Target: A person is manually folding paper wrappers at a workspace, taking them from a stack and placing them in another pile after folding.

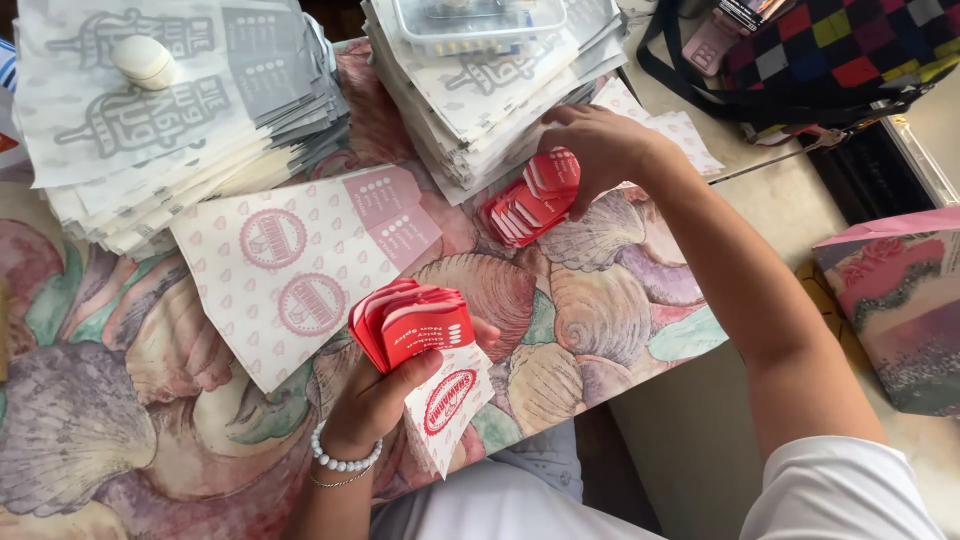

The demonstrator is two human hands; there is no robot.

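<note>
Both hands are busy with red stickers, and they're well apart from each other. Left hand (385,385) is clamped around a fat fanned stack of red labels (412,322), thumb pressed on top, with a white paper pouch with a red logo (448,405) pinched underneath the same grip. Right hand (600,145) is up past that stack, fingers closed on a second bundle of red labels (530,200) sitting on the board.

Taking the shell-print board (560,320) as the reference: a flat pink-printed pouch (290,270) lies on its middle, just above the left hand. Two tall piles of grey-printed pouches sit along its far edge, the left pile (150,110) with a small white round thing (143,60) on top, the right pile (480,90) with a clear plastic box (478,22) on it. Off the board's right side there's a checkered bag (850,50) and a pink floral bag (895,310).

Progress-wise, my guess is it's early to mid: both label bundles look thick, both pouch piles are tall, and I can't spot a finished pile anywhere in view. Can't tell whether the pouch in the left hand has a label on it yet.
</note>
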